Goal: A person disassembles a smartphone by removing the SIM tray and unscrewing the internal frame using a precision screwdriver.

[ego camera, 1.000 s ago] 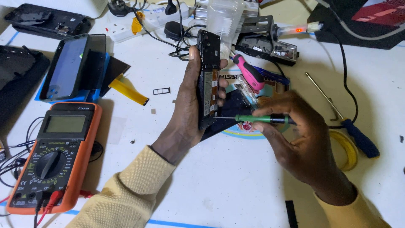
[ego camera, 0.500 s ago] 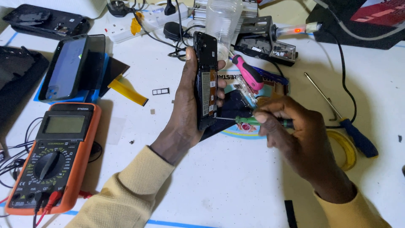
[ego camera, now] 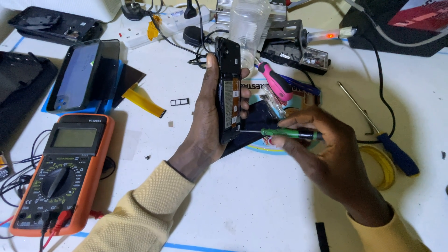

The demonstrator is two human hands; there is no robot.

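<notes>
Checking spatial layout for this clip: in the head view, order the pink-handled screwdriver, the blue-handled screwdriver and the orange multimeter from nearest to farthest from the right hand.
Measured from the right hand, which holds a green screwdriver:
1. Pink-handled screwdriver, just above the hand, beside the opened phone.
2. Blue-handled screwdriver, on the table to the hand's right; slightly farther.
3. Orange multimeter, far left, beyond the left hand.

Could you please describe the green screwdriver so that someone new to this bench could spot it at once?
Start at the opened phone held upright in the left hand at the table's centre. The right hand holds the green screwdriver level, tip at the phone's lower edge. Unlike the pink-handled and blue-handled screwdrivers lying nearby, it is slim, green and in use.
</notes>
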